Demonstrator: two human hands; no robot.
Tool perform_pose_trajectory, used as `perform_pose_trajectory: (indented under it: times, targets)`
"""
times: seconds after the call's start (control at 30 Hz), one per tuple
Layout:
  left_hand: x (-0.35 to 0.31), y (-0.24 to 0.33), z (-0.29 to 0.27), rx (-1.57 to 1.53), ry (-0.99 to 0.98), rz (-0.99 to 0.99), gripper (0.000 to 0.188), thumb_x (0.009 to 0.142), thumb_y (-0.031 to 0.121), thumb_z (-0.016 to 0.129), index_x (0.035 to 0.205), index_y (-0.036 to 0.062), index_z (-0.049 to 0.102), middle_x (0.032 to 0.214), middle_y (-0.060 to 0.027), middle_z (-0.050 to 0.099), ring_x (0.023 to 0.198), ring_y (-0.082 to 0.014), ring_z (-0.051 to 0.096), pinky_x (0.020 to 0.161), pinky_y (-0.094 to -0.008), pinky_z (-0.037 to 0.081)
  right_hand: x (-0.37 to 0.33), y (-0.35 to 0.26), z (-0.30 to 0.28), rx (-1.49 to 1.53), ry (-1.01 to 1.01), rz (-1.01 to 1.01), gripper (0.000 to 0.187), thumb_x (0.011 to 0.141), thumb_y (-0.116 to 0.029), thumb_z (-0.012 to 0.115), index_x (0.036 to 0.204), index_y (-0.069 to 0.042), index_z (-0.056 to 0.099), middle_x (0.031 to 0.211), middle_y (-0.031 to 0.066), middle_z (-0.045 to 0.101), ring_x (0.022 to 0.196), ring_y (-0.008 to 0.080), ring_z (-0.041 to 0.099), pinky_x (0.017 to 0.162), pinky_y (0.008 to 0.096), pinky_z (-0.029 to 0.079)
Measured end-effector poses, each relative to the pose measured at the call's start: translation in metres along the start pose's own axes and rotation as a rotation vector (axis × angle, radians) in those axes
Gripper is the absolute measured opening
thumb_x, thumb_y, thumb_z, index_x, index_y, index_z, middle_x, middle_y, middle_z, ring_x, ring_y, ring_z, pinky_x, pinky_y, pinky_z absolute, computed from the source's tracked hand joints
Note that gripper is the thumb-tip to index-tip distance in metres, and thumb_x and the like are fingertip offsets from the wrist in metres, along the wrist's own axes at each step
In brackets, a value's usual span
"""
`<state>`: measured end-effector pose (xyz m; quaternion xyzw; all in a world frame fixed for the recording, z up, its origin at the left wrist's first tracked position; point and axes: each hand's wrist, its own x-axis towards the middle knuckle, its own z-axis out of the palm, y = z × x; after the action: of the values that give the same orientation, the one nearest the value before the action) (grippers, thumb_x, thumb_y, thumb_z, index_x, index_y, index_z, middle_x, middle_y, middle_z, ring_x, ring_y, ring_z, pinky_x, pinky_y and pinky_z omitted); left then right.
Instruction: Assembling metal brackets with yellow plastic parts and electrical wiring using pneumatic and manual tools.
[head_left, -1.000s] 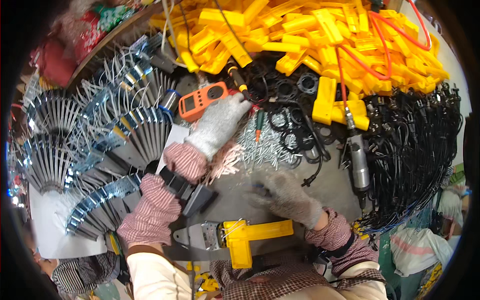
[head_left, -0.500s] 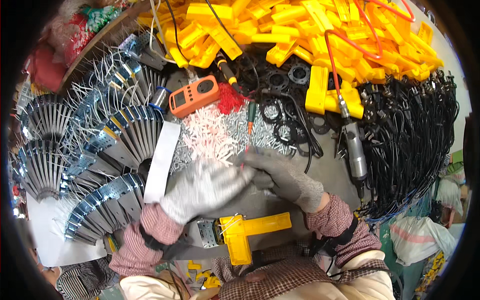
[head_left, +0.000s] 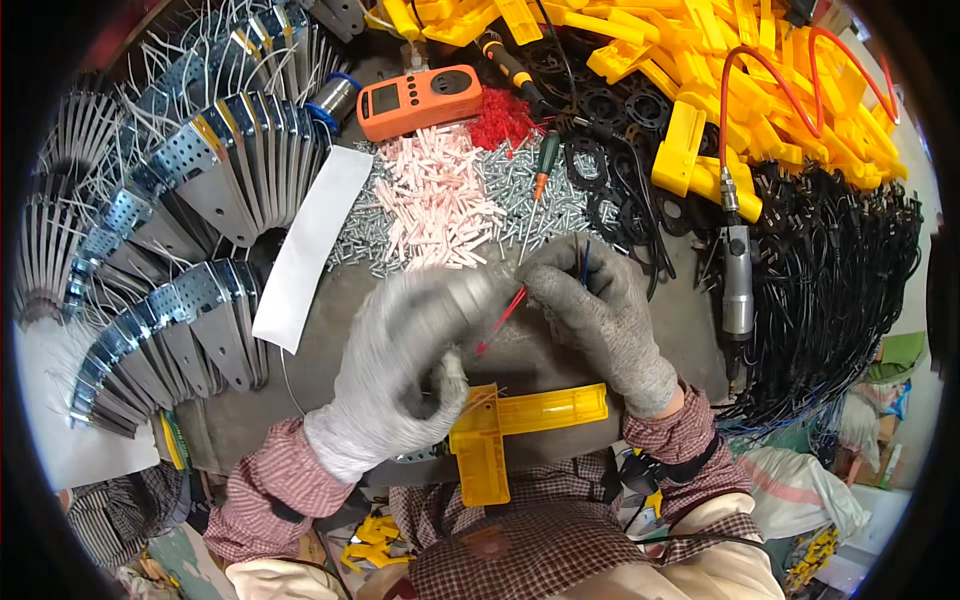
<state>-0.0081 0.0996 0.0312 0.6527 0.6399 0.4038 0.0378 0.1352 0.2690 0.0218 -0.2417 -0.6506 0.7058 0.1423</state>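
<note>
My right hand (head_left: 605,310), in a grey glove, pinches a thin red wire or sleeve (head_left: 502,320) that slants down to the left from the fingertips. A thin dark-blue piece (head_left: 585,262) sticks up between its fingers. Smeared by motion, my gloved left hand (head_left: 395,360) curves beside the red piece, thumb apart from the fingers, with nothing visible between them. Below the hands a yellow plastic housing (head_left: 484,450) lies at the table's near edge, its long arm pointing right. The metal bracket beside it is mostly hidden by my left hand.
Ahead lie white-pink sleeves (head_left: 435,195), screws (head_left: 545,205), a screwdriver (head_left: 546,165) and an orange meter (head_left: 420,100). Metal brackets (head_left: 215,180) with wires fan out left, beside a white strip (head_left: 312,245). Right are a power screwdriver (head_left: 738,285), black cords (head_left: 830,290) and yellow housings (head_left: 780,90).
My hands have come apart; the left moved down and left, the right slightly up and right. The red piece now shows in the right hand. The view has shifted.
</note>
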Motion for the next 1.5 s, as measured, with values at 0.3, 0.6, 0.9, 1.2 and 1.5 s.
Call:
perform_pose_trajectory:
  times: [0.3, 0.6, 0.9, 1.2, 1.5]
  targets:
    - [-0.006, -0.002, 0.012, -0.663, 0.265, -0.618, 0.016, 0.094, 0.012, 0.072, 0.104, 0.0003, 0.07, 0.1, -0.0074, 0.072, 0.089, -0.0107, 0.067, 0.08, -0.0257, 0.056, -0.002, 0.001, 0.002, -0.473, -0.036, -0.523, 0.008, 0.091, -0.003, 0.071, 0.098, -0.002, 0.067, 0.094, 0.0092, 0.068, 0.084, 0.0161, 0.065, 0.075, 0.0295, 0.052]
    - [-0.035, 0.028, 0.013, -0.677, 0.158, -0.547, 0.026, 0.095, 0.006, 0.069, 0.118, -0.0014, 0.061, 0.106, -0.0101, 0.069, 0.101, -0.0162, 0.067, 0.09, -0.0294, 0.056, -0.024, -0.002, 0.015, -0.484, -0.117, -0.452, 0.009, 0.086, 0.005, 0.069, 0.093, 0.0, 0.069, 0.086, 0.0079, 0.067, 0.077, 0.0125, 0.064, 0.067, 0.0269, 0.051]
    - [-0.042, 0.046, 0.012, -0.634, 0.196, -0.654, 0.021, 0.093, 0.008, 0.072, 0.111, -0.001, 0.066, 0.106, -0.0116, 0.07, 0.1, -0.0174, 0.068, 0.089, -0.0301, 0.055, -0.039, 0.001, 0.02, -0.564, -0.15, -0.45, 0.011, 0.084, 0.004, 0.07, 0.094, 0.0, 0.069, 0.086, 0.0095, 0.069, 0.078, 0.0179, 0.068, 0.07, 0.031, 0.053]
    - [-0.083, 0.042, 0.021, 0.145, 0.092, -0.157, 0.023, 0.074, 0.018, 0.068, 0.095, 0.0093, 0.064, 0.094, -0.0073, 0.062, 0.094, -0.0264, 0.06, 0.093, -0.0487, 0.045, -0.038, 0.011, 0.024, -0.851, -0.364, -0.41, 0.029, 0.087, -0.009, 0.069, 0.116, -0.01, 0.068, 0.118, 0.0089, 0.065, 0.096, 0.0299, 0.07, 0.081, 0.0391, 0.057]
    - [-0.078, 0.026, 0.032, 0.097, 0.018, -0.133, 0.016, 0.077, 0.019, 0.068, 0.09, 0.0092, 0.064, 0.096, -0.0065, 0.064, 0.102, -0.0284, 0.06, 0.106, -0.0551, 0.035, -0.023, 0.018, 0.018, -0.778, -0.321, -0.255, 0.019, 0.097, -0.017, 0.062, 0.11, -0.003, 0.066, 0.101, 0.0133, 0.065, 0.089, 0.0274, 0.066, 0.077, 0.037, 0.053]
